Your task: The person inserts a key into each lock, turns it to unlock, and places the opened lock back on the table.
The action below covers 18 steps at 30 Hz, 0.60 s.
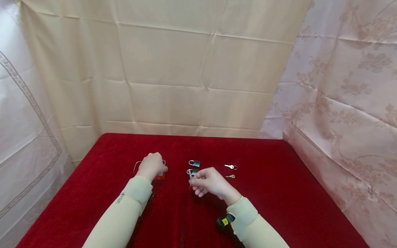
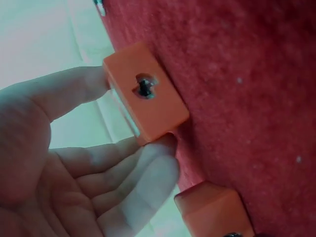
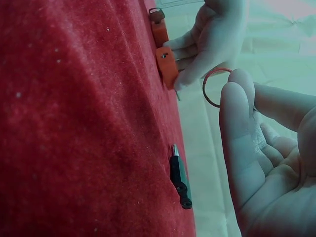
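My left hand (image 1: pixel 152 166) grips a red padlock (image 2: pixel 148 111) between thumb and fingers; its keyhole faces the left wrist camera. A second red padlock (image 2: pixel 215 210) lies close by, mostly hidden by my left hand in the head view. My right hand (image 1: pixel 211 182) pinches a key (image 1: pixel 190 175) between thumb and fingertips, raised above the table. A thin red key ring (image 3: pixel 205 89) sticks out from those fingertips in the right wrist view. Just beyond the right hand lie two dark padlocks, one farther back (image 1: pixel 194 163) and one nearer (image 1: pixel 194 171), partly covered.
Right of the dark padlocks lie a key with a ring (image 1: pixel 231 167) and a single small key (image 1: pixel 231 176). All rest on a table covered in red cloth (image 1: pixel 263 206). Beige curtain (image 1: pixel 186 69) hangs behind it, patterned cloth (image 1: pixel 350 86) on the right.
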### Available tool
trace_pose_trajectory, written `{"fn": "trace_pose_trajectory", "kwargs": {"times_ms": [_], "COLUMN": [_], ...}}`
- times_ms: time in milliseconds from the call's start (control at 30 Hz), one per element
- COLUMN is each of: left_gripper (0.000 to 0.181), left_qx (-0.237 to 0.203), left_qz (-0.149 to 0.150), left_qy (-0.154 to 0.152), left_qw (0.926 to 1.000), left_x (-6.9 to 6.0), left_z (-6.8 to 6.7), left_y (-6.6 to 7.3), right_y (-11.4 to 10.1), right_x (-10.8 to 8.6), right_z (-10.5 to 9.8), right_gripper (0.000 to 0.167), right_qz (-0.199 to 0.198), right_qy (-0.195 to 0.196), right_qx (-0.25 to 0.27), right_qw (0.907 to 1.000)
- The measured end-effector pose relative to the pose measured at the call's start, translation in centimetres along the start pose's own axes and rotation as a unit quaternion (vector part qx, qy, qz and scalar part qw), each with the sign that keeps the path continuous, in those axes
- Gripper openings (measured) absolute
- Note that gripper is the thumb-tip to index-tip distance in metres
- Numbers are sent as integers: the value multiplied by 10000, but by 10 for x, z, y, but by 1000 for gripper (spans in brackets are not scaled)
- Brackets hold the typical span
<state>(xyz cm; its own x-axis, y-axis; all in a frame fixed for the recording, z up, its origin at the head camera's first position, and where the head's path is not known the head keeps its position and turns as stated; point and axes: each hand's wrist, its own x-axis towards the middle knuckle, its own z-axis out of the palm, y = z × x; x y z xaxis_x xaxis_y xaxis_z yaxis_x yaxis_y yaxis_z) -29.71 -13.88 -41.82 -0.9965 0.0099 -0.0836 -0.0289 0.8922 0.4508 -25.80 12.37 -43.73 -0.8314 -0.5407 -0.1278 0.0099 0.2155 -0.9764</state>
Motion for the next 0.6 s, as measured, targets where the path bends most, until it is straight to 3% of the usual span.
{"fn": "trace_pose_trajectory", "kwargs": {"times_ms": [233, 300, 400, 500, 600], "left_gripper": [35, 31, 26, 42, 47], "left_qx": [-602, -856, -1266, -1657, -2036], "left_qz": [244, 318, 415, 487, 520], "left_qy": [271, 349, 355, 281, 225], "left_qw": [9975, 9952, 9905, 9846, 9774], "left_x": [0, -1, -3, -6, -10], "left_z": [-6, -9, -11, -13, -14], "left_y": [6, 8, 10, 13, 16], "right_y": [0, -1, -3, -5, -8], "right_x": [-2, -2, -3, -4, -5], "right_z": [-4, -6, -8, -10, -13], "right_gripper": [22, 23, 25, 24, 22], "right_qz": [-56, -92, -128, -140, -167], "right_qy": [116, 141, 166, 194, 214], "right_qx": [-16, -22, -19, 4, 24], "right_qw": [9999, 9999, 9998, 9997, 9996]}}
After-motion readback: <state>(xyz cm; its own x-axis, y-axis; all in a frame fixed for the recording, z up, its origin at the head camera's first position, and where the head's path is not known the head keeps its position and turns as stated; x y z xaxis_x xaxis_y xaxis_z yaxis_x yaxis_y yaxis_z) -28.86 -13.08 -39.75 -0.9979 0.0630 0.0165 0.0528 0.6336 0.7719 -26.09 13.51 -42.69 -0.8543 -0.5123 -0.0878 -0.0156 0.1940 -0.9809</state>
